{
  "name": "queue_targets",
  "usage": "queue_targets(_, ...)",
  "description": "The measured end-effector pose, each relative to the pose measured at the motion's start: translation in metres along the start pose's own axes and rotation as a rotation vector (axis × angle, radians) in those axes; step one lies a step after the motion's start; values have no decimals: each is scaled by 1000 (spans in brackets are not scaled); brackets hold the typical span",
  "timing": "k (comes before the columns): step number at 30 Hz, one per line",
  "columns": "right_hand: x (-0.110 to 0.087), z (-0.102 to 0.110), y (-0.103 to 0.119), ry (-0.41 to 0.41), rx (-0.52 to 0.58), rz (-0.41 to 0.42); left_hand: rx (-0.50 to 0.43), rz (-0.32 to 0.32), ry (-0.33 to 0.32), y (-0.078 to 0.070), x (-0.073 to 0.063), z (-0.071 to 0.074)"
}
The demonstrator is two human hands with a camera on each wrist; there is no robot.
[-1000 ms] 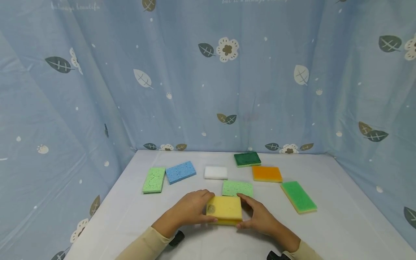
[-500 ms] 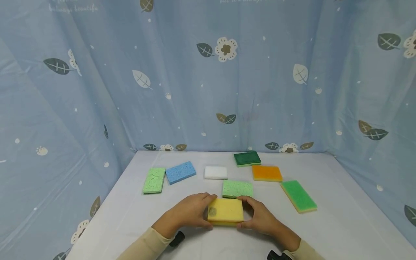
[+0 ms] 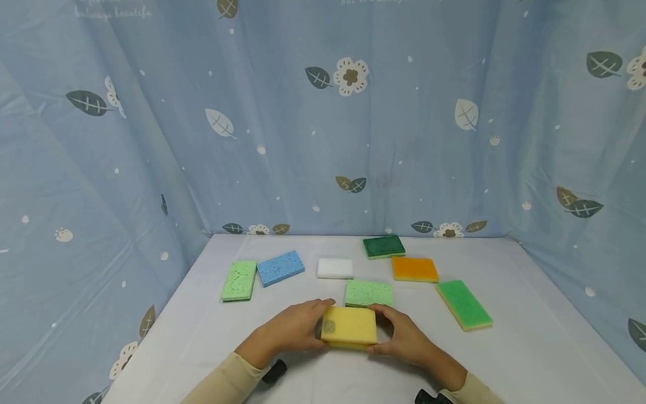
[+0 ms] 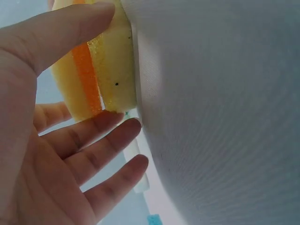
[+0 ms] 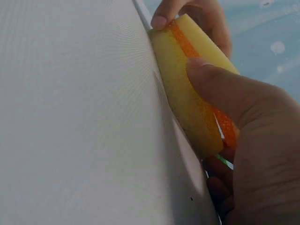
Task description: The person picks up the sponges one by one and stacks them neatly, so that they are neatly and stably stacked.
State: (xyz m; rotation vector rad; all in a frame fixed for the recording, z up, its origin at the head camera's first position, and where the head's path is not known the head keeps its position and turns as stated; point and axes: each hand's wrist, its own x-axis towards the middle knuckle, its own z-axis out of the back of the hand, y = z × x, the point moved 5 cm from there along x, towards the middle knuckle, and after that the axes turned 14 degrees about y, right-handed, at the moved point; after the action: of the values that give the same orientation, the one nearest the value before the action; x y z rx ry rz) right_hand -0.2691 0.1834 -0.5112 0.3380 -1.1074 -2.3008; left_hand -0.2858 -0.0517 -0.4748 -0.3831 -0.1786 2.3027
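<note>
Two yellow sponges are stacked on the white table, the upper sponge [image 3: 349,325] bearing a dark round smudge near its left end. An orange layer of the upper sponge [image 4: 84,63] shows between the yellow foams in the left wrist view, above the lower sponge [image 4: 117,70]. My left hand [image 3: 298,326] holds the stack's left end, thumb at the near side and fingers at the far side. At the right end, my right hand [image 3: 404,336] grips it likewise, its thumb across the layers in the right wrist view. A light green sponge [image 3: 369,293] lies just behind the stack.
Around the table [image 3: 282,376] lie another light green sponge [image 3: 239,280], a blue sponge [image 3: 280,268], a white sponge [image 3: 335,269], a dark green sponge [image 3: 384,247], an orange sponge [image 3: 415,270] and a bright green sponge [image 3: 464,306]. A blue patterned curtain [image 3: 323,140] encloses the back and sides.
The upper yellow sponge has shifted slightly toward me and right, then back a little. My left thumb has slid left off the stack's front face to its corner. The other sponges stay put.
</note>
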Motion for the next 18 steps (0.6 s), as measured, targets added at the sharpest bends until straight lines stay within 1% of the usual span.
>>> queue_targets(3, 0, 0, -1, 1, -19, 10, -21, 10, 12, 3, 1, -1)
queue_targets(6, 0, 1, -3, 2, -47, 0, -41, 14, 15, 4, 1, -1)
queue_targets(14, 0, 0, -3, -4, -80, 16, -44, 19, 9, 5, 1, -1)
queue_targets(18, 0, -1, -4, 10, -79, 6, -47, 12, 8, 4, 0, -2)
